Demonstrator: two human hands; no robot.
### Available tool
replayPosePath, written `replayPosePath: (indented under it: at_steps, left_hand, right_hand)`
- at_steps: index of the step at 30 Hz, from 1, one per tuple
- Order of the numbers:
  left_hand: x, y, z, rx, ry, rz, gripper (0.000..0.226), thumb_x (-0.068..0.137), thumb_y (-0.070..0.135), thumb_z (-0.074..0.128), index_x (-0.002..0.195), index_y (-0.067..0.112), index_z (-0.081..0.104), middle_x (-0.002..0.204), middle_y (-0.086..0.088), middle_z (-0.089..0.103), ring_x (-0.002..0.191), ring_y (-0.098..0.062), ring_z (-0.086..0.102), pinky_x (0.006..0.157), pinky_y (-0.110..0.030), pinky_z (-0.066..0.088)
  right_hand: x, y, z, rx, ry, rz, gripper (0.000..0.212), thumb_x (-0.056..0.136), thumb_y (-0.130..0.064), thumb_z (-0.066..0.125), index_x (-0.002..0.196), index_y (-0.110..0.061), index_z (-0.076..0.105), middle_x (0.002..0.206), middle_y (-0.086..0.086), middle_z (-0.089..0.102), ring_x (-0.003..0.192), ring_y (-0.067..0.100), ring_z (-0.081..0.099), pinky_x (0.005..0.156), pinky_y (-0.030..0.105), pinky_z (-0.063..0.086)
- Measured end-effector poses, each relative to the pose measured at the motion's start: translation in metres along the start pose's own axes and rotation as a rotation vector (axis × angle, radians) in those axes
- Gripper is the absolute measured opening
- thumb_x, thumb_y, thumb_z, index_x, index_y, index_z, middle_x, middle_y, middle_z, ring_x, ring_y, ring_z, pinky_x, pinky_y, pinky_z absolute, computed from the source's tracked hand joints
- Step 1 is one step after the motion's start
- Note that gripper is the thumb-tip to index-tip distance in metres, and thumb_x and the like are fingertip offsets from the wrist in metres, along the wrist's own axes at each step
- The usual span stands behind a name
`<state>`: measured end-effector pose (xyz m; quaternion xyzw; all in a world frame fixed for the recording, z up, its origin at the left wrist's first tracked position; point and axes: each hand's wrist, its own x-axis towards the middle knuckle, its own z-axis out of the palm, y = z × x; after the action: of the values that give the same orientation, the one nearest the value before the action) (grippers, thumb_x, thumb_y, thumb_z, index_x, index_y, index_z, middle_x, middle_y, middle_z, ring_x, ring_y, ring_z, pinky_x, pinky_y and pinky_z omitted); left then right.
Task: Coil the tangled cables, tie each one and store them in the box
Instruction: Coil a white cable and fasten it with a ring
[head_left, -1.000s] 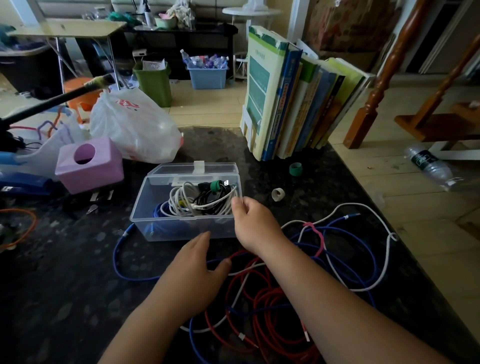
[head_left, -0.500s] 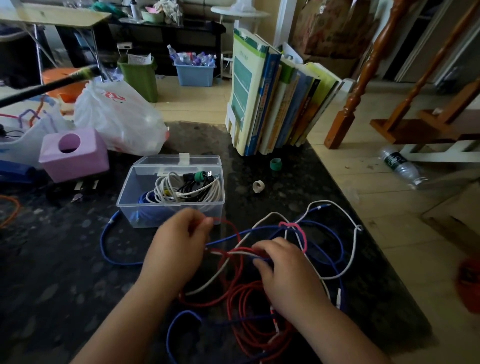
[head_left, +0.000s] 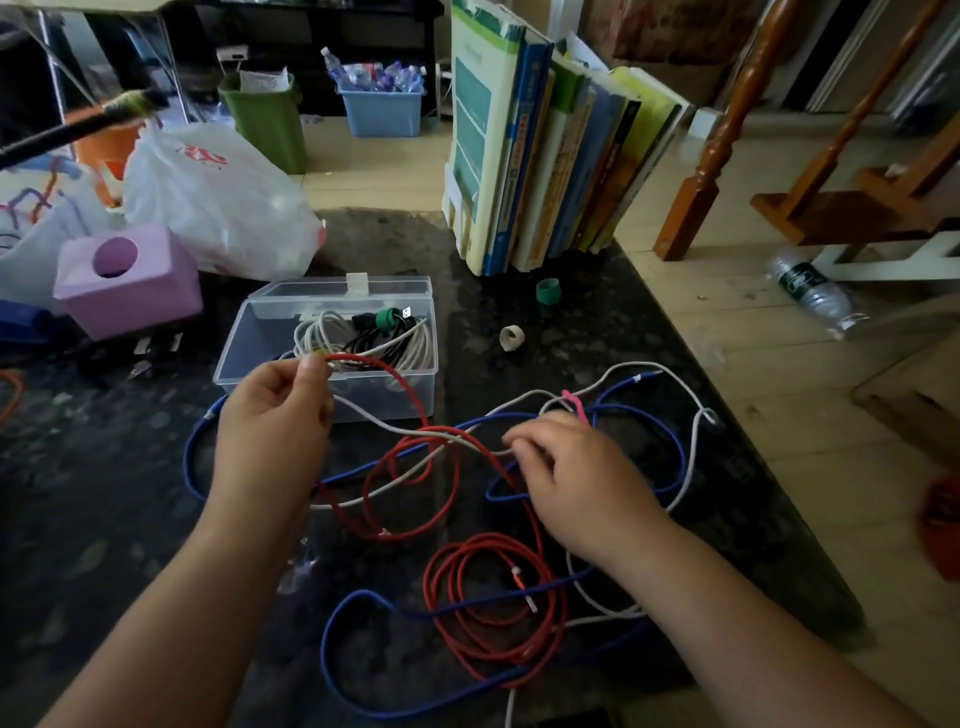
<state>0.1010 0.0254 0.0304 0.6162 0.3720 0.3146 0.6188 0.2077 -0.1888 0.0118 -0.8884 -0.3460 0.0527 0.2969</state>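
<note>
Left hand (head_left: 270, 421) pinches one end of the red cable (head_left: 488, 597) between thumb and fingers (head_left: 310, 370), lifted just in front of the clear box (head_left: 332, 343) at mid-worktop (head_left: 104, 519). Right hand (head_left: 576, 478), fingers curled, grips the strands where red crosses the white cable (head_left: 691, 467) and blue cable (head_left: 353, 675). Best draw red out slowly, right hand parting loops, not tugging knots tight.

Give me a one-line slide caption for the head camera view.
Left hand pinches a red cable end before the clear plastic box; right hand works the tangle.
</note>
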Motion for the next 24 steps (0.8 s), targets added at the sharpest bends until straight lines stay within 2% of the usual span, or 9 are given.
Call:
replayPosePath:
  at_steps: [3, 5, 7, 11, 14, 16, 18, 21, 24]
  left_hand:
    - [-0.001, -0.001, -0.003, 0.024, 0.027, 0.031, 0.025, 0.093, 0.044, 0.060, 0.078, 0.026, 0.067, 0.056, 0.012, 0.059, 0.047, -0.002, 0.046, 0.055, -0.031, 0.040]
    - [-0.001, -0.001, -0.004, 0.018, 0.036, 0.029, 0.024, 0.093, 0.044, 0.061, 0.079, 0.026, 0.067, 0.055, 0.013, 0.059, 0.047, -0.002, 0.046, 0.055, -0.030, 0.038]
    - [0.000, -0.002, -0.005, 0.040, 0.023, 0.037, 0.021, 0.091, 0.044, 0.062, 0.077, 0.030, 0.070, 0.055, 0.013, 0.059, 0.048, -0.004, 0.046, 0.056, -0.030, 0.038]
    - [-0.002, -0.005, -0.002, 0.080, -0.040, 0.061, 0.018, 0.091, 0.043, 0.063, 0.077, 0.035, 0.071, 0.054, 0.014, 0.058, 0.047, -0.001, 0.047, 0.055, -0.027, 0.039]
    - [-0.003, -0.006, 0.000, 0.107, -0.063, 0.079, 0.017, 0.091, 0.044, 0.063, 0.080, 0.035, 0.071, 0.055, 0.014, 0.060, 0.047, 0.003, 0.049, 0.055, -0.026, 0.040]
    - [-0.003, -0.006, -0.001, 0.116, -0.063, 0.078, 0.017, 0.092, 0.044, 0.063, 0.080, 0.035, 0.071, 0.054, 0.014, 0.059, 0.046, 0.002, 0.048, 0.054, -0.026, 0.040]
    - [-0.004, -0.006, -0.001, 0.109, -0.067, 0.066, 0.017, 0.092, 0.043, 0.062, 0.080, 0.035, 0.071, 0.054, 0.013, 0.058, 0.046, 0.001, 0.048, 0.053, -0.025, 0.040]
    - [-0.005, -0.005, 0.001, 0.099, -0.086, 0.056, 0.019, 0.094, 0.038, 0.062, 0.078, 0.033, 0.071, 0.053, 0.013, 0.056, 0.046, 0.000, 0.047, 0.053, -0.025, 0.040]
    - [-0.007, -0.004, 0.002, 0.097, -0.101, 0.057, 0.022, 0.095, 0.033, 0.062, 0.074, 0.033, 0.070, 0.051, 0.012, 0.055, 0.046, -0.001, 0.046, 0.051, -0.024, 0.039]
  right_hand:
    - [0.008, 0.020, -0.017, -0.149, 0.090, 0.087, 0.021, 0.095, -0.026, 0.057, 0.113, -0.027, 0.067, 0.115, -0.007, 0.062, 0.113, 0.016, 0.058, 0.093, 0.032, 0.049]
    - [0.012, 0.037, -0.025, -0.252, 0.057, 0.229, 0.028, 0.094, -0.035, 0.059, 0.120, -0.026, 0.062, 0.117, -0.004, 0.059, 0.110, 0.020, 0.058, 0.087, 0.035, 0.049]
    - [0.013, 0.050, -0.027, -0.292, -0.014, 0.346, 0.028, 0.094, -0.044, 0.058, 0.112, -0.025, 0.064, 0.107, -0.003, 0.059, 0.100, 0.021, 0.061, 0.080, 0.034, 0.050]
    - [0.013, 0.056, -0.018, -0.254, 0.002, 0.319, 0.013, 0.093, -0.037, 0.060, 0.087, -0.030, 0.069, 0.090, -0.007, 0.061, 0.086, 0.017, 0.062, 0.069, 0.029, 0.046]
    - [0.020, 0.056, -0.017, -0.162, 0.105, 0.313, 0.012, 0.092, -0.039, 0.061, 0.086, -0.030, 0.067, 0.090, -0.009, 0.062, 0.080, 0.013, 0.060, 0.068, 0.029, 0.048]
    - [0.024, 0.058, -0.015, -0.113, 0.073, 0.372, 0.016, 0.090, -0.048, 0.061, 0.089, -0.032, 0.063, 0.085, -0.012, 0.064, 0.079, 0.011, 0.060, 0.070, 0.030, 0.050]
    - [0.026, 0.058, -0.010, -0.077, 0.016, 0.432, 0.021, 0.089, -0.054, 0.062, 0.080, -0.035, 0.059, 0.075, -0.014, 0.064, 0.071, 0.006, 0.060, 0.063, 0.027, 0.048]
    - [0.029, 0.059, -0.004, -0.011, 0.033, 0.479, 0.027, 0.090, -0.047, 0.065, 0.066, -0.033, 0.060, 0.068, -0.014, 0.065, 0.070, 0.006, 0.062, 0.056, 0.023, 0.042]
    - [0.037, 0.055, -0.011, 0.063, 0.107, 0.461, 0.029, 0.089, -0.040, 0.068, 0.062, -0.028, 0.064, 0.060, -0.011, 0.065, 0.059, 0.002, 0.060, 0.052, 0.021, 0.038]
